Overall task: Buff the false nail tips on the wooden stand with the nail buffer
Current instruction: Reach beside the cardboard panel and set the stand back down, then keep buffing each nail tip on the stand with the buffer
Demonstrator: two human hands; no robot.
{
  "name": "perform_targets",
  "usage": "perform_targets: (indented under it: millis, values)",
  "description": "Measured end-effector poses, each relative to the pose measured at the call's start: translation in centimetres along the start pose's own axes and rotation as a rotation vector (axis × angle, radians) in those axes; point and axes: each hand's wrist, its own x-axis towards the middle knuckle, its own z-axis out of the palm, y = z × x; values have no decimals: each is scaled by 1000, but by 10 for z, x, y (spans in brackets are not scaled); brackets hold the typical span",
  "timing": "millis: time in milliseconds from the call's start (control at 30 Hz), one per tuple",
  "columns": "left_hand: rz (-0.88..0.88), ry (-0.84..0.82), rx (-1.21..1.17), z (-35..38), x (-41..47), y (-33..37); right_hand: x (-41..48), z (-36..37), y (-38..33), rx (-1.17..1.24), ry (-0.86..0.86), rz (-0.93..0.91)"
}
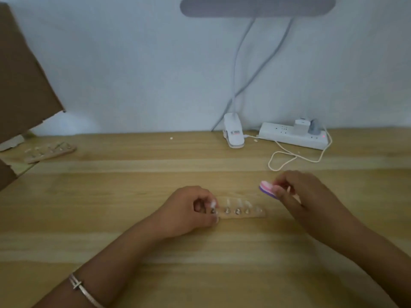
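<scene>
The table (155, 274) as we saw it
The wooden stand (242, 211) lay mid-table, the left hand (189, 210) gripping its left end, the right hand (298, 192) holding the nail buffer (268, 188) above its right end. Behind we saw a lamp clamp (233, 132), a power strip (293, 135) to its right, and far left a second stand (50, 151) beside a cardboard box (24, 74).

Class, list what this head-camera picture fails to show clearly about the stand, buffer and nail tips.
Head view only:
- wooden stand: left end hidden in the grip of the left hand.
- nail buffer: only one striped end shows; the right hand covers the rest.
- false nail tips: blurred, so count and finish unclear.
- second stand, far left: too blurred for detail.
</scene>
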Motion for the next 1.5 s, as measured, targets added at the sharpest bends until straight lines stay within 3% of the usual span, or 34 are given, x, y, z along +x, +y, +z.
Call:
perform_targets:
  millis: [167, 267, 400, 567, 633, 767, 833, 933, 1067, 1267, 1367, 1500]
  values:
    - [37, 87, 4, 7, -6, 0, -12, 8, 4, -420, -70, 13]
    - [48, 129, 15, 13, -9, -2, -22, 14, 7, -376, -26, -28]
    - [67, 170, -122, 13, -11, -4, -25, 20, 10, -393, -103, -37]
    - [94, 233, -198, 14, -14, -8, -23, 27, 10, -338, -67, 22]
    - [127, 265, -139, 15, -16, -7, -24, 28, 12, -318, -38, 17]
    - [316, 379, 333, 18, -20, -1, -26, 29, 12, -294, -5, 14]
    - [378, 457, 395, 21, -23, 4, -27, 29, 11, -294, -12, 37]
    - [340, 490, 135, 24, -31, 20, -27, 27, 11, -280, -20, 32]
    - [211, 281, -313, 37, -40, 31, -28, 15, 2, -137, -3, 26]
    - [61, 201, -453, 48, -45, 22, -51, 5, -31, 25, 44, -234]
    - [66, 221, -452, 48, -44, 22, -61, 19, -42, 67, -76, -356]
    - [77, 221, -406, 45, -45, 23, -56, 23, -33, -112, -39, -426]
